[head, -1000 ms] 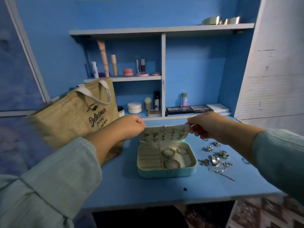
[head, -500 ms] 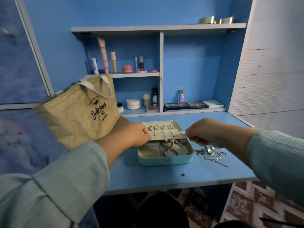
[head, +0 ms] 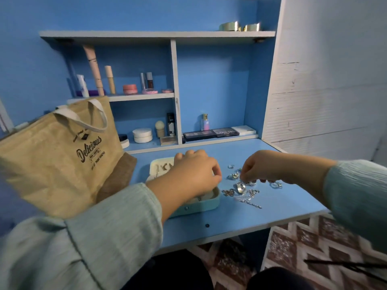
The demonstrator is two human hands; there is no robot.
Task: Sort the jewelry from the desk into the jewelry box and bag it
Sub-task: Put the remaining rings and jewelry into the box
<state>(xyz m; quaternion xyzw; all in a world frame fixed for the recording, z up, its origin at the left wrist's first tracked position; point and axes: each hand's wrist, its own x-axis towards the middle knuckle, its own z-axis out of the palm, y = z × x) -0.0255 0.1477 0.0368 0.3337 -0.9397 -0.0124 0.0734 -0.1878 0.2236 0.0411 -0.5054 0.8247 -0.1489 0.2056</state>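
Observation:
A teal jewelry box (head: 195, 205) lies open on the blue desk (head: 272, 208). Its pale earring panel (head: 159, 167) lies flat across it. My left hand (head: 194, 174) covers most of the box with its fingers curled downward, and whatever it may grip is hidden. To the right of the box lies a loose pile of silver jewelry (head: 240, 188) with rings and a chain (head: 250, 203). My right hand (head: 266, 167) hovers over the pile's far side, and its fingertips pinch a small silver piece there. A tan paper bag (head: 58, 155) printed "Delicious" stands left of the box.
Blue shelves (head: 146, 96) behind the desk carry cosmetics, tubes and palettes. A white wall panel (head: 324, 91) closes the right side. A small dark dot (head: 207, 225) sits near the desk's front edge, and a patterned rug (head: 303, 248) lies below.
Both hands have let the earring panel down flat onto the box. My right hand moved right onto the jewelry pile; my left hand shifted over the box.

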